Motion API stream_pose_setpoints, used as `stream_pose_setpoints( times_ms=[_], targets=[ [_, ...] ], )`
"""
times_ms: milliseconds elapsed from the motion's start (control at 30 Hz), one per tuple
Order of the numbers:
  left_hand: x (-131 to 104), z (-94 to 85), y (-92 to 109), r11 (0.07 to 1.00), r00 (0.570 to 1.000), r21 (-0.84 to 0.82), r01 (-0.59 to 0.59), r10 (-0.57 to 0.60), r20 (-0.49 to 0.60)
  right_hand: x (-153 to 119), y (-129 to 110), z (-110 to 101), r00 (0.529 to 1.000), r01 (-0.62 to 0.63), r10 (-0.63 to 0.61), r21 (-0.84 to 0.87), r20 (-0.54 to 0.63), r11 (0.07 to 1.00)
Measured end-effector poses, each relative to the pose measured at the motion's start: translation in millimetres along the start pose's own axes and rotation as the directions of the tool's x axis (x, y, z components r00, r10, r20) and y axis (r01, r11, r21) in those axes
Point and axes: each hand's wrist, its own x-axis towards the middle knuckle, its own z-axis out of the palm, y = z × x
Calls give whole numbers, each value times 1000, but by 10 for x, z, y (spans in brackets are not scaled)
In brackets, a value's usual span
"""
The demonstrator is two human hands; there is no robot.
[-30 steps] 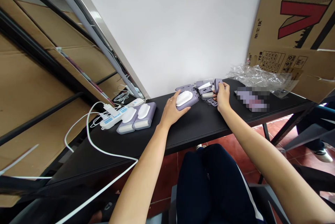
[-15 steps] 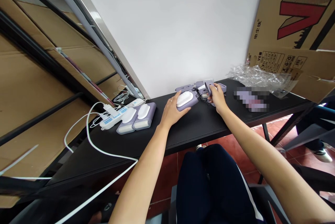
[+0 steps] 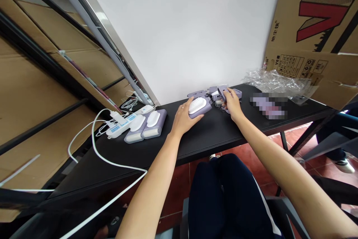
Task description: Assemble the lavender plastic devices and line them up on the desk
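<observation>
My left hand (image 3: 183,119) grips a purple plastic case by its left side, thumb along the near edge. On top of that case lies a white bristled brush (image 3: 197,104), bristles up. My right hand (image 3: 233,104) pinches a small purple plastic part (image 3: 222,90) a little above the table, right of the case. Beneath and behind it are more purple parts (image 3: 237,93) and dark wires, partly hidden by my fingers. Left of my hands stand two purple cases (image 3: 158,127) side by side, each with a white oval piece (image 3: 153,119) on top.
A white power strip (image 3: 119,129) with plugs and a looping white cable (image 3: 112,162) lies at the left of the black table (image 3: 212,136). Crumpled clear plastic (image 3: 275,82) and a blurred-out purple item (image 3: 267,106) are on the right. A large cardboard box (image 3: 316,56) stands there.
The purple part in my right hand has tilted and shifted slightly left. My left hand and the case stay where they were.
</observation>
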Motion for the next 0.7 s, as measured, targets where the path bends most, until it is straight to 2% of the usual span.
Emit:
stream_pose_setpoints(
  times_ms=[67, 200, 300, 500, 700],
  targets=[
    [-1, 1, -3, 1000, 1000, 4, 4, -4, -5, 3, -1, -9, 1000, 3, -3, -12, -3, 1000],
    [3, 6, 11, 1000, 1000, 19, -6, 6, 1, 12, 0, -35, 993, 78, -80, -29, -85, 997],
    [6, 7, 22, 998, 999, 44, -44, 43, 19, 13, 21, -27, 994, 109, -109, -37, -15, 993],
    [6, 3, 26, 998, 999, 52, -33, 33, 0, 17, 63, 16, 993, 38, -33, -41, 111, 998],
    [7, 1, 44, 999, 1000, 49, -20, 20, 6, 6, 39, 7, 998, 59, -58, -16, 20, 998]
  ],
)
